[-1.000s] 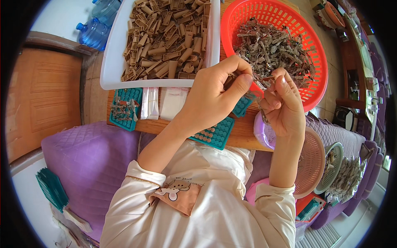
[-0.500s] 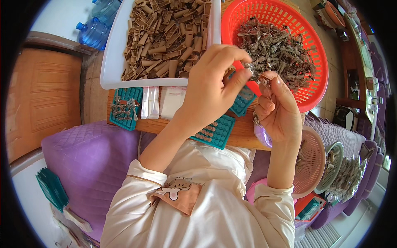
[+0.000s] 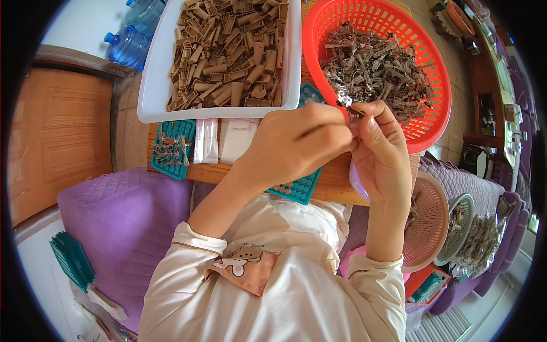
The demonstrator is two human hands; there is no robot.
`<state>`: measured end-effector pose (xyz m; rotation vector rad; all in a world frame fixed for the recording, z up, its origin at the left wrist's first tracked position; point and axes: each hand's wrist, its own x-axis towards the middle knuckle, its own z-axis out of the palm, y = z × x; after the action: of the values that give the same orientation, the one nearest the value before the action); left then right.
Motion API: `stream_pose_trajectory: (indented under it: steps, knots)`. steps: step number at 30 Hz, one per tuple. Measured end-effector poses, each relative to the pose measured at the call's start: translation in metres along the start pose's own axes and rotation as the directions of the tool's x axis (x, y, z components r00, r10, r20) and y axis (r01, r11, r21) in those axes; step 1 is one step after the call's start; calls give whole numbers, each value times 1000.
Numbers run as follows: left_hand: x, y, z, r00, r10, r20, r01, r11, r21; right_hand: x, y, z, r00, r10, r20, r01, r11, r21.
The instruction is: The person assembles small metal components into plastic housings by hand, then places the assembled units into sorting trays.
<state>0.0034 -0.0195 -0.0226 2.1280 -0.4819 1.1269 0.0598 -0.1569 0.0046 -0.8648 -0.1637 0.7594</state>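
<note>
Closing in, L hand [image 3: 302,139] (can't tell grip) now meets R hand [image 3: 380,142] pinching thin pc [image 3: 357,110]; prob. two-handed work.

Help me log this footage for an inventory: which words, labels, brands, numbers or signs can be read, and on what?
Cream shirt, above the cartoon patch: a short line of lettering, too small and blurred to read.
Elsewhere: no text that I can make out.
</note>
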Motion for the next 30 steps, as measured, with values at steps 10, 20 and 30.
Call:
stream_pose_trajectory:
  steps: [10, 20, 30]
  knots:
    - [7, 6, -12, 818, -553, 160, 575, 771, -272, -5, -2, 5, 999, 16, -30, -22, 976, -217]
    - [14, 1, -23, 841, -451, 299, 513, 840, -175, -5, -9, 0, 999, 39, 32, -25, 936, -352]
    - [12, -1, -25, 780, -489, 391, 619, 695, -366, -13, -18, -4, 992, 120, 30, -104, 936, -336]
